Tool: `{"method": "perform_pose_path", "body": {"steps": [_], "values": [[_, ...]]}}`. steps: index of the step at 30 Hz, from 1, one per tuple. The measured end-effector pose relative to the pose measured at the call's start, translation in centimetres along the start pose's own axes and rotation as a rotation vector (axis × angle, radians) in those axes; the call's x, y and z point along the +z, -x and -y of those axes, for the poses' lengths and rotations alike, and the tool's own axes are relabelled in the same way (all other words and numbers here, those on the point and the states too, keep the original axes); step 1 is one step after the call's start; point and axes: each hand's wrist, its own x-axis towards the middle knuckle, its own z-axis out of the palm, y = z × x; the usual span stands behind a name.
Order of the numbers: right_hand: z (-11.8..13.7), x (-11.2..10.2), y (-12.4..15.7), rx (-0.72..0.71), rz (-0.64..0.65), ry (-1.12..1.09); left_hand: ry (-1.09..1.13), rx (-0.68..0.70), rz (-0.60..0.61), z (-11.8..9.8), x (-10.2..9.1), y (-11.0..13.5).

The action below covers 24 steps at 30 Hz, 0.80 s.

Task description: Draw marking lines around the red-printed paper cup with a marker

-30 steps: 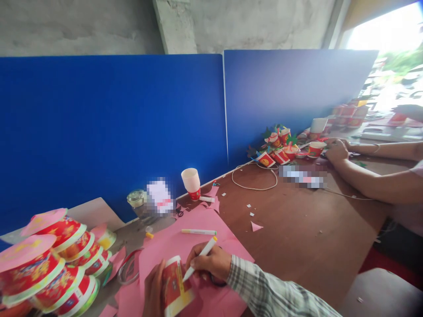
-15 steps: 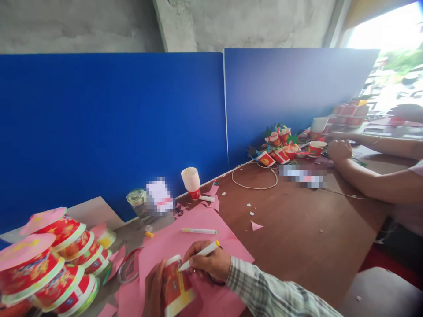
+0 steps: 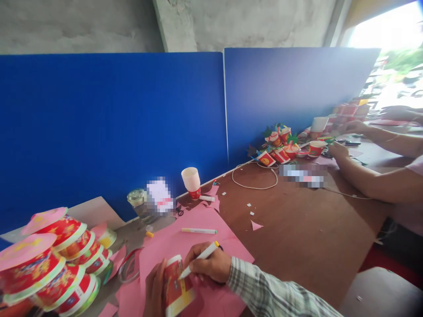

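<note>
The left hand (image 3: 154, 290) was closed around a red paper cup (image 3: 176, 286), which lay tilted on its side at the lower edge of the view, above a pink paper sheet (image 3: 172, 242). The fingers wrapped the cup's near side; its white rim pointed away from the person.

The right hand (image 3: 211, 264) gripped a white marker (image 3: 199, 259) between thumb and fingers in a writing hold. The marker's tip met the printed wall of the cup, and its yellow end pointed up and to the right. A checked sleeve (image 3: 264, 293) covered the right forearm.

The pink paper sheet was spread on the brown tabletop (image 3: 297, 229). A second marker (image 3: 198, 230) lay flat on the sheet, just beyond the right hand. To the left, a stack of red cups (image 3: 49, 264) lay on its side. Further back, near the blue partition (image 3: 115, 123), stood an upturned white cup (image 3: 191, 181) and a glass jar (image 3: 136, 199). A white cable (image 3: 254, 178) looped across the tabletop.

At the far right, a co-worker's hand (image 3: 337, 150) rested beside a group of decorated cups (image 3: 280, 147), well apart from the person's own hands.
</note>
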Motion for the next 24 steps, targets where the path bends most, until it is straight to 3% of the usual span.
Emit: {"method": "perform_pose_path", "body": {"steps": [4, 11, 18, 24], "values": [[0.7, 0.0, 0.4, 0.065, 0.083, 0.021, -0.007, -0.028, -0.012, -0.2, 0.0, -0.1], [-0.1, 0.1, -0.1, -0.002, -0.038, 0.029, -0.028, 0.004, -0.020, 0.1, 0.0, 0.1], [0.7, -0.1, 0.6, 0.102, 0.137, 0.036, -0.018, 0.018, -0.054, -0.9, -0.1, -0.1], [0.1, 0.1, -0.1, 0.004, 0.001, -0.009, -0.027, 0.024, -0.053, -0.7, 0.0, -0.1]]}}
